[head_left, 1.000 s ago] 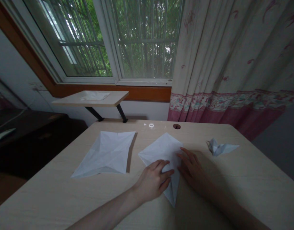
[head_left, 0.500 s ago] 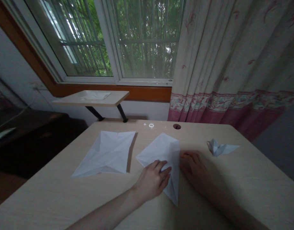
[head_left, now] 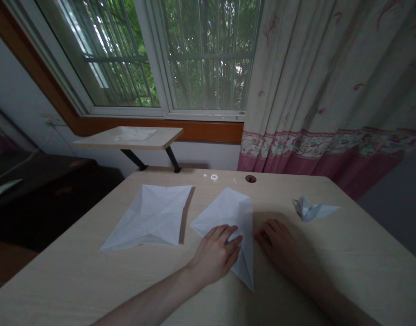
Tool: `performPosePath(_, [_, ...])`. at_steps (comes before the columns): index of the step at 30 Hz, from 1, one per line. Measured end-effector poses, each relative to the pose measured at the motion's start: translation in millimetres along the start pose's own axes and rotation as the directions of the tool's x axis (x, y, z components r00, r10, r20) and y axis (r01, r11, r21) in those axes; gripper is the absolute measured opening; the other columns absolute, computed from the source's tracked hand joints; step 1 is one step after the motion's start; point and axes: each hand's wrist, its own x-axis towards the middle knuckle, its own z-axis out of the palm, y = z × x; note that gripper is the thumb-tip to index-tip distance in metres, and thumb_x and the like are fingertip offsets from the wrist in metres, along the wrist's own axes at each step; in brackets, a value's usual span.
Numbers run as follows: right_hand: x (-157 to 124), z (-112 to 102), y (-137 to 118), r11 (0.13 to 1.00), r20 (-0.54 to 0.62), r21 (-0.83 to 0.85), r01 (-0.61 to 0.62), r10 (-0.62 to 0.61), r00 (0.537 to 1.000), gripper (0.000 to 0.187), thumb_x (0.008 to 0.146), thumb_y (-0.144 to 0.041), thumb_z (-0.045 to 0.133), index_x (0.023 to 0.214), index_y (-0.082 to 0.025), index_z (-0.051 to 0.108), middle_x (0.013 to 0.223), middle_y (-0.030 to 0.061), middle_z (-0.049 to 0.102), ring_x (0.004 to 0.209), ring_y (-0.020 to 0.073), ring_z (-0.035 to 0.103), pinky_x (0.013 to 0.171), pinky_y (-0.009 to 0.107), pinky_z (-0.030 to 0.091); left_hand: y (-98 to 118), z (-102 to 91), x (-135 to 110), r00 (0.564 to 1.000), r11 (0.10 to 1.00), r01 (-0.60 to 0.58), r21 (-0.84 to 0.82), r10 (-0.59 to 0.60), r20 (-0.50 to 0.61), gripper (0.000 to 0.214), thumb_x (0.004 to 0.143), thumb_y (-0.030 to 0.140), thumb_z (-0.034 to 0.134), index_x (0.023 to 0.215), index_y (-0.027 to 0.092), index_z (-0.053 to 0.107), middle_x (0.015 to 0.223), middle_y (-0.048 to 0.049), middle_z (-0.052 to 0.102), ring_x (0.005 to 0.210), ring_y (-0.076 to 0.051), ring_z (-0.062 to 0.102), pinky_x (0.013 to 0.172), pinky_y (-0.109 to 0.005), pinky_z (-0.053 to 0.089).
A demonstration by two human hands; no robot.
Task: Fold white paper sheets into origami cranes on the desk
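A white folded sheet of paper lies in the middle of the light wooden table. My left hand rests flat on its near left part, fingers stretched out and pressing it down. Just to the right of the paper's right edge, my right hand lies flat on the table with its fingers extended, close to the edge. A second creased white sheet lies unfolded to the left. A small folded paper figure sits at the right.
A round cable hole and a small ring are near the table's far edge. A small shelf juts out under the window. A curtain hangs at the right, a dark cabinet stands at the left.
My right hand has slid off the folded paper to the right and now lies beside it. The paper's right flap is folded over. My left hand has stayed put.
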Motion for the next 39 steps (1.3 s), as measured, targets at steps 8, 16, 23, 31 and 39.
performPosePath(8, [0.4, -3.1, -0.2, 1.0, -0.007, -0.003, 0.024, -0.024, 1.0, 0.033, 0.102, -0.021, 0.037, 0.079, -0.022, 0.062, 0.081, 0.0056, 0.065, 0.075, 0.0224, 0.062, 0.071, 0.038, 0.048, -1.2, 0.4, -0.5, 0.999, 0.999, 0.014, -0.045, -0.012, 0.03, 0.031, 0.095, 0.021, 0.056, 0.124, 0.021, 0.066, 0.134, -0.0112, 0.061, 0.121, -0.031, 0.059, 0.096, -0.05, 0.056])
performPosePath(16, [1.1, -3.6, -0.8, 1.0, -0.032, -0.006, 0.016, -0.016, 0.999, 0.031, 0.101, -0.02, 0.039, 0.077, -0.022, 0.06, 0.079, 0.0049, 0.064, 0.074, 0.0218, 0.06, 0.07, 0.036, 0.047, -2.0, 1.3, -1.0, 0.998, 0.998, 0.023, -0.051, -0.02, 0.057, 0.032, 0.096, 0.023, 0.055, 0.125, 0.02, 0.066, 0.136, -0.0117, 0.061, 0.125, -0.032, 0.057, 0.099, -0.048, 0.054])
performPosePath(23, [2.4, -6.3, -3.4, 1.0, -0.027, -0.011, 0.021, -0.022, 0.999, 0.031, 0.1, -0.017, 0.04, 0.078, -0.021, 0.061, 0.08, 0.0055, 0.065, 0.073, 0.0225, 0.061, 0.07, 0.037, 0.046, -2.5, 2.1, -1.0, 0.998, 0.998, 0.03, -0.057, -0.026, 0.06, 0.032, 0.096, 0.023, 0.055, 0.126, 0.021, 0.066, 0.137, -0.0109, 0.06, 0.125, -0.033, 0.057, 0.1, -0.049, 0.053])
performPosePath(31, [1.3, -3.9, -2.2, 0.997, -0.048, 0.053, 0.054, -0.051, 0.998, 0.028, 0.099, -0.018, 0.043, 0.079, -0.022, 0.062, 0.078, 0.004, 0.065, 0.074, 0.0212, 0.061, 0.073, 0.036, 0.046, -2.4, 0.7, 0.2, 0.997, 0.995, 0.049, -0.085, -0.044, 0.064, 0.034, 0.094, 0.02, 0.055, 0.126, 0.022, 0.066, 0.134, -0.0106, 0.062, 0.123, -0.032, 0.058, 0.1, -0.049, 0.053])
performPosePath(39, [2.0, -6.8, -3.3, 0.989, -0.028, 0.14, 0.044, -0.04, 0.999, 0.019, 0.094, -0.017, 0.05, 0.079, -0.021, 0.061, 0.079, 0.0043, 0.065, 0.075, 0.0218, 0.062, 0.072, 0.036, 0.048, -3.7, -0.1, 0.3, 0.996, 0.994, 0.077, -0.076, -0.073, 0.051, 0.035, 0.091, 0.022, 0.06, 0.124, 0.029, 0.068, 0.132, -0.0072, 0.063, 0.122, -0.031, 0.057, 0.106, -0.055, 0.046])
